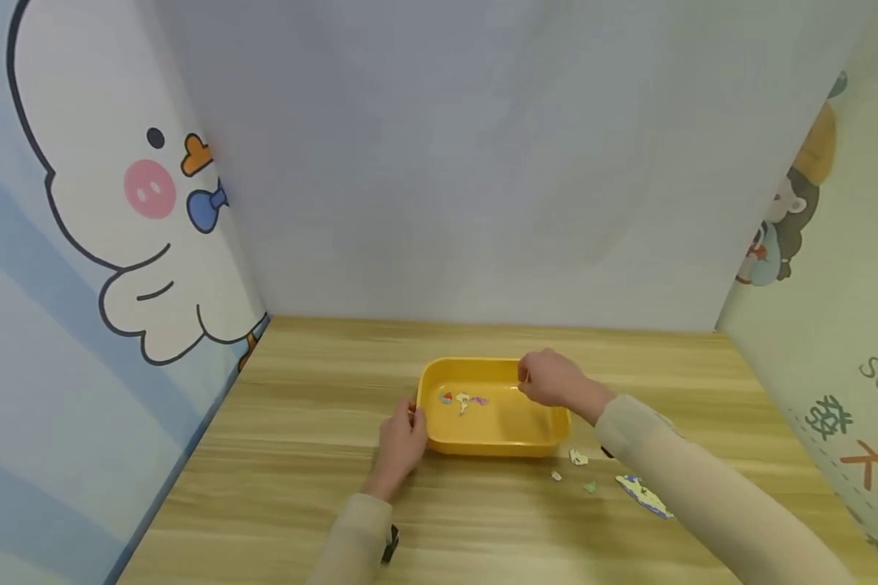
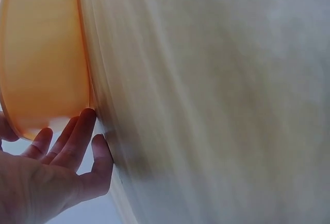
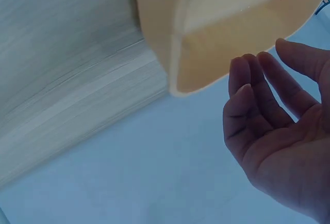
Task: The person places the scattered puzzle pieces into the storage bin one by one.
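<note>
Head view: a yellow plastic tray (image 1: pixel 493 448) stood on the wood-grain table (image 1: pixel 278 455).
The left hand (image 1: pixel 402 443) rested relaxed fingers against its left end; whether the right hand (image 1: pixel 552 378), fingers bent, pinched anything was unclear. The tray seemed light, stiff, best gripped by both ends.

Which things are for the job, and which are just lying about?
Seem part of it:
left hand, touching the yellow tray
right hand, over the yellow tray
little pieces inside

Lying about, perhaps for later:
two pale pieces
green piece
long blue-edged piece
</note>
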`<state>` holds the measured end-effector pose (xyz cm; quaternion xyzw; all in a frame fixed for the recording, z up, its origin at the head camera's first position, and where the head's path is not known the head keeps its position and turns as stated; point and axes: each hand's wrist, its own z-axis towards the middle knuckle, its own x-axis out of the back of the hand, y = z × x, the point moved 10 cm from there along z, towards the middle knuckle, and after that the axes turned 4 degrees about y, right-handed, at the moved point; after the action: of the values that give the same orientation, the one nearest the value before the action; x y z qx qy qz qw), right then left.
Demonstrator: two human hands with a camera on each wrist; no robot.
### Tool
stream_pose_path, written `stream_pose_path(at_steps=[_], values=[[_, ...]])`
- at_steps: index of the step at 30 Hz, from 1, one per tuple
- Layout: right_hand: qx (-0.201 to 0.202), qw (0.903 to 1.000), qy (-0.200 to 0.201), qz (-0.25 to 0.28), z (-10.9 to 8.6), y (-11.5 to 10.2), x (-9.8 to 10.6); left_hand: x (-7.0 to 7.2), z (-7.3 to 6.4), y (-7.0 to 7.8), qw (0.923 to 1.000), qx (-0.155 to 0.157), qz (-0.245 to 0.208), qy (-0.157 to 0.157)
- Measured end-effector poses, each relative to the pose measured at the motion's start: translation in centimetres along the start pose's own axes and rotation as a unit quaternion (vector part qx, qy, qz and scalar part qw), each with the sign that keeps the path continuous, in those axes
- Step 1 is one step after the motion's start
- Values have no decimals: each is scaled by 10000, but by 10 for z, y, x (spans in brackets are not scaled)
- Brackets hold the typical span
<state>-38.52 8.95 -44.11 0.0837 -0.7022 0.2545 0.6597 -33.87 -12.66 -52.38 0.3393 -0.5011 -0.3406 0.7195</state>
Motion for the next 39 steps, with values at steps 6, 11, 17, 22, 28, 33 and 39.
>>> stream_pose_path(at_steps=[6,11,17,22,28,33,39], values=[[270,9988,387,89,-16,14,10,10,4,-11,9999,103,101,89],[-126,9987,467,178,-32,36,15,13,5,-15,9998,158,131,24],[-567,9979,113,277,-51,61,3,16,4,-16,9996,258,129,-6],[-814,9959,-74,397,-64,73,-9,12,1,-11,9996,224,118,-137],[-787,9962,-48,357,-81,76,-20,3,-3,-6,9996,149,99,-210],[-875,9951,-112,447,-92,78,-31,-1,-3,-4,9997,131,55,-221],[-816,9953,-159,492,-105,77,-43,-2,-3,-1,9995,106,29,-289]])
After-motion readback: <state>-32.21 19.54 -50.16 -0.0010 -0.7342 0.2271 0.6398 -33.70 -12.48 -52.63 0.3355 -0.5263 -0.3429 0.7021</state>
